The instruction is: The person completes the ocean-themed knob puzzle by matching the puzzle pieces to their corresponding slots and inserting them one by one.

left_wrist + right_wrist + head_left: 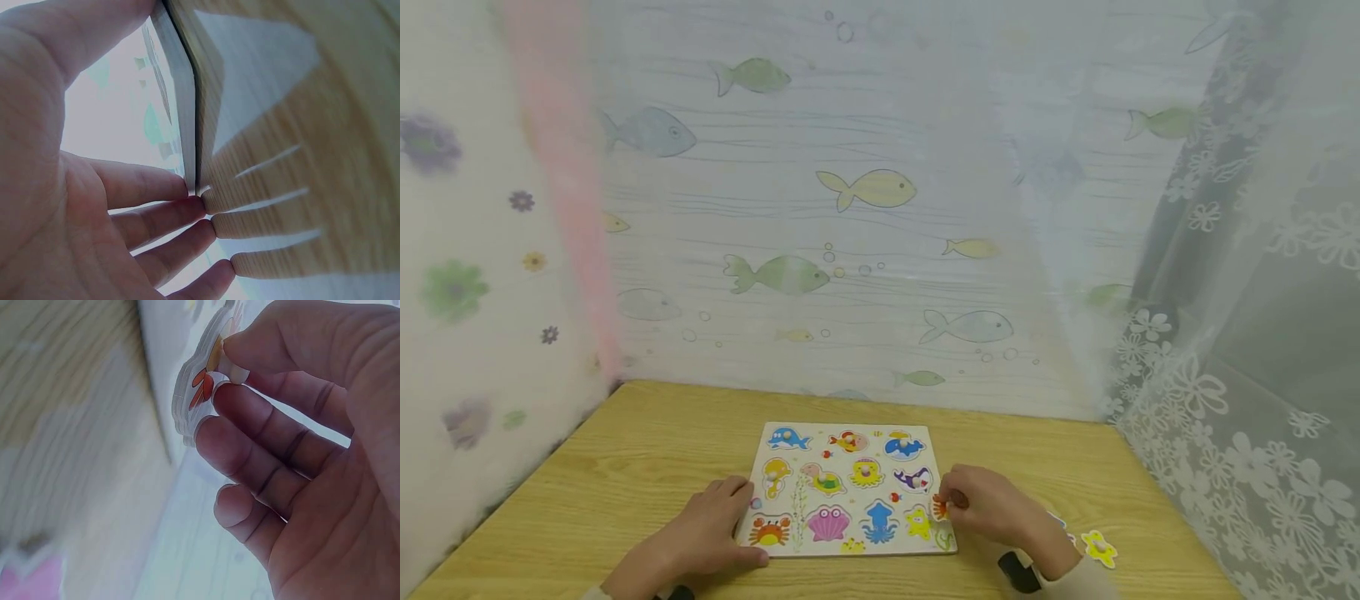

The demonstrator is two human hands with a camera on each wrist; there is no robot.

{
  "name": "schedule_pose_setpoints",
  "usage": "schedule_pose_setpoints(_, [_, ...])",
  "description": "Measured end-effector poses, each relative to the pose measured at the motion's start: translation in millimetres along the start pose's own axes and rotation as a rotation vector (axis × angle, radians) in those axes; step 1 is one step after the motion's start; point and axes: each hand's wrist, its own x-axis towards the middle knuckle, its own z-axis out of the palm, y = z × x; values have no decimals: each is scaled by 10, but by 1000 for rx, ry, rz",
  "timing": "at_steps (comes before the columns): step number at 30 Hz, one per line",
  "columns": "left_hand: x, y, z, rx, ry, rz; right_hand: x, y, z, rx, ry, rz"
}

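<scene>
A wooden peg puzzle board [842, 546] with sea-animal pictures lies flat on the table. My left hand [707, 525] is at its lower-left corner, fingers along the left side and thumb by the front edge. In the left wrist view, the extended fingers [165, 222] rest on the table, the index finger touching the board's side. My right hand [988, 508] pinches the knob of a red-orange crab puzzle piece [201, 390] at the board's right edge. The piece is tilted on edge, partly hidden by fingers. A crab picture [770, 530] shows at the board's lower left.
Right of the board lies a yellow starfish piece [1100, 548], and a blue-edged piece [1057, 518] is partly covered by my right forearm. A pink piece [34, 578] shows in the right wrist view. Fish-patterned curtains [872, 333] border the table's back.
</scene>
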Motion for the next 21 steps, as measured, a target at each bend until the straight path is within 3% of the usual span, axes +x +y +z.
schedule_pose_setpoints(21, [-10,-26,-5,-41,-14,9,699,-698,297,-21,-69,-196])
